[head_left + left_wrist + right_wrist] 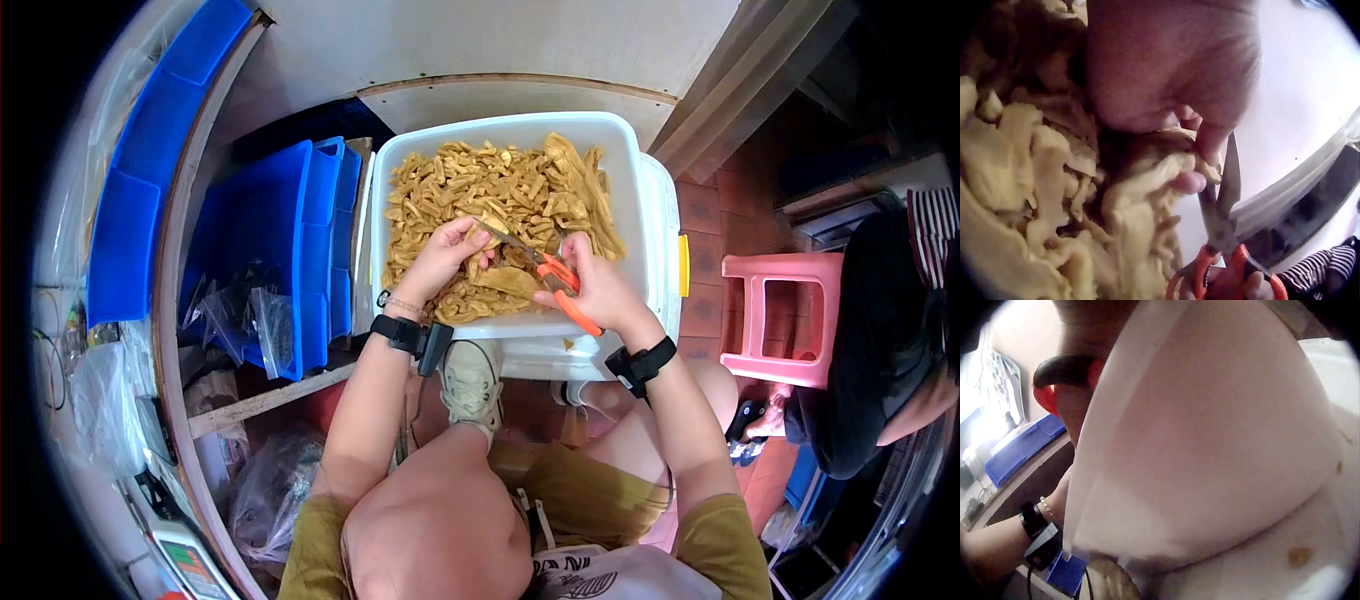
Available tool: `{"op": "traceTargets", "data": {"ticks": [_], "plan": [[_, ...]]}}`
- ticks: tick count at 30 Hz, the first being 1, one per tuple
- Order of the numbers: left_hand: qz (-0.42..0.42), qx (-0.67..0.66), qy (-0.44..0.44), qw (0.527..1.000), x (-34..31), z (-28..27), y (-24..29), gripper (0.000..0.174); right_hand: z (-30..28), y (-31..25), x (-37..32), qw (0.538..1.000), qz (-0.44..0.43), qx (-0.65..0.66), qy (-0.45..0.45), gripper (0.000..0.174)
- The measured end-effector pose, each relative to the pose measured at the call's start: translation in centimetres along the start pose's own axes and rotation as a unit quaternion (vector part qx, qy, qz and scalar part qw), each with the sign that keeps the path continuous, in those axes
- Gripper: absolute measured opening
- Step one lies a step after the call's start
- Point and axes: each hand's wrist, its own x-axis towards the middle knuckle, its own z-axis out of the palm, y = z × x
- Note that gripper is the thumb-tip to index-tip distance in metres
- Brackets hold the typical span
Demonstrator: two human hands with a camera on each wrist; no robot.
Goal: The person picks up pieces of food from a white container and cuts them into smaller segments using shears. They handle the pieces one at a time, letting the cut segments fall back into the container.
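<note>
My left hand [440, 265] pinches a soft tan-yellow piece [492, 222] between thumb and fingers, over a white tub [500, 122] heaped with similar cut strips [440, 190]. My right hand [602, 285] grips orange-handled scissors [580, 312], their blades pointing at the pinched piece. In the left wrist view the scissors [1227, 236] have parted blades, close beside the fingertips and the piece's edge. Larger uncut-looking pieces [575, 175] lie on the heap's right side. The tub's wall fills most of the right wrist view, hiding much of the right hand; a scissor handle [1063, 372] shows behind it.
Blue bins [250, 220] holding plastic bags stand on a shelf to the left. A white lid [655, 240] with a yellow clip lies under the tub's right side. Further right are a pink stool [785, 315] and another person's arm [915, 405].
</note>
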Motion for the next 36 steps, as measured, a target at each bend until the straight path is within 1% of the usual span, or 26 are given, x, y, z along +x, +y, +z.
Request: {"op": "traceTargets", "data": {"ticks": [4,7,9,12,16,18,19,20,22,24,29,31,33,36], "plan": [[0.014,0.014,-0.009,1.000,0.2,-0.1,-0.3,0.023,-0.2,-0.4,-0.1,1.000,0.010,0.012,0.001,0.066],[0.027,0.006,0.001,1.000,0.2,0.0,-0.5,0.023,-0.3,-0.2,-0.1,0.999,0.019,0.028,0.000,0.065],[0.022,-0.019,0.042,0.999,0.1,0.1,-0.6,0.023,-0.2,0.0,0.1,0.999,0.010,0.037,0.006,0.064],[0.029,-0.055,0.052,0.997,0.3,0.0,-0.6,0.023,-0.5,-0.4,0.0,1.000,0.010,0.025,0.009,0.062],[0.031,-0.043,0.044,0.998,0.3,-0.2,-0.4,0.022,-0.7,-0.6,0.0,0.998,0.017,0.055,-0.005,0.062],[-0.003,-0.003,0.002,1.000,0.1,-0.4,-0.1,0.021,-1.0,-1.1,-0.3,0.999,0.031,-0.001,-0.028,0.062],[-0.026,0.008,-0.020,0.999,0.1,-0.2,0.0,0.020,-0.8,-0.9,-0.2,0.999,0.030,-0.002,-0.028,0.062],[-0.025,0.008,-0.020,0.999,0.1,0.0,0.2,0.020,-0.5,-0.5,-0.1,0.999,0.023,-0.015,-0.029,0.062],[-0.061,0.065,-0.030,0.996,0.1,0.2,0.5,0.020,-0.3,-0.3,0.0,0.999,0.015,-0.026,-0.030,0.063],[-0.047,0.049,-0.036,0.997,0.2,0.1,0.1,0.020,-0.3,-0.2,-0.1,0.999,0.020,-0.019,-0.030,0.063],[-0.008,0.031,0.004,0.999,0.1,0.4,0.1,0.022,-0.4,-0.7,0.0,0.999,0.028,0.002,-0.032,0.063],[-0.002,0.020,0.003,1.000,0.1,0.5,0.1,0.022,-0.5,-0.6,-0.1,0.999,0.030,0.006,-0.027,0.063],[0.003,0.009,0.002,1.000,0.1,0.4,0.0,0.022,-0.2,0.1,0.0,0.998,0.010,0.055,-0.021,0.063],[0.006,0.021,-0.007,1.000,0.1,0.1,0.1,0.023,0.0,0.2,0.0,0.999,-0.010,0.037,-0.008,0.063]]}}
